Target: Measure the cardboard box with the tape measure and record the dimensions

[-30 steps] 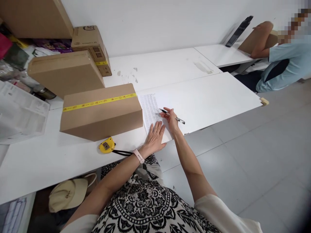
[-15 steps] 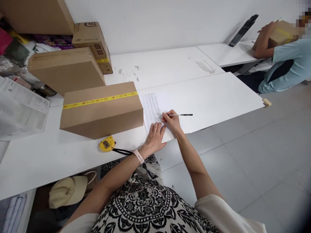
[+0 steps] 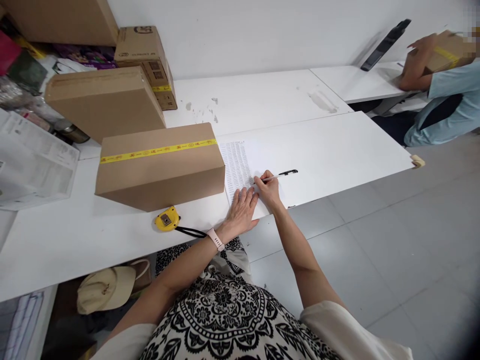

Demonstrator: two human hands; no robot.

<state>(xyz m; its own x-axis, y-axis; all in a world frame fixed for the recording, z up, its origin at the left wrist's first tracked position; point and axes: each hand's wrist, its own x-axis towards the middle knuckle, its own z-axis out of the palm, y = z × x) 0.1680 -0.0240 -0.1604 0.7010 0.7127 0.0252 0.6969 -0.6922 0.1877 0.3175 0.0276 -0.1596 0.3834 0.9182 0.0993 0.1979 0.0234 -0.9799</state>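
A printed sheet of paper (image 3: 237, 162) covered in rows of small text lies on the white table. My left hand (image 3: 242, 211) rests flat on its lower part, fingers spread. Pinched in my right hand (image 3: 268, 191) is a pen (image 3: 282, 174) with a black end, its tip down at the sheet's right side. A brown cardboard box (image 3: 165, 172) sealed with yellow printed tape stands just left of the paper. Near the table's front edge lies a yellow tape measure (image 3: 167, 219), its black strap reaching toward my left wrist.
More cardboard boxes (image 3: 105, 97) stand at the back left, beside a white translucent bin (image 3: 35, 160). A beige cap (image 3: 107, 289) lies under the table. At the far right a person (image 3: 455, 95) in light blue leans over another box (image 3: 448, 52).
The pen's back end has tilted slightly upward in my right hand. My left hand stays on the paper. The whole view has shifted a little.
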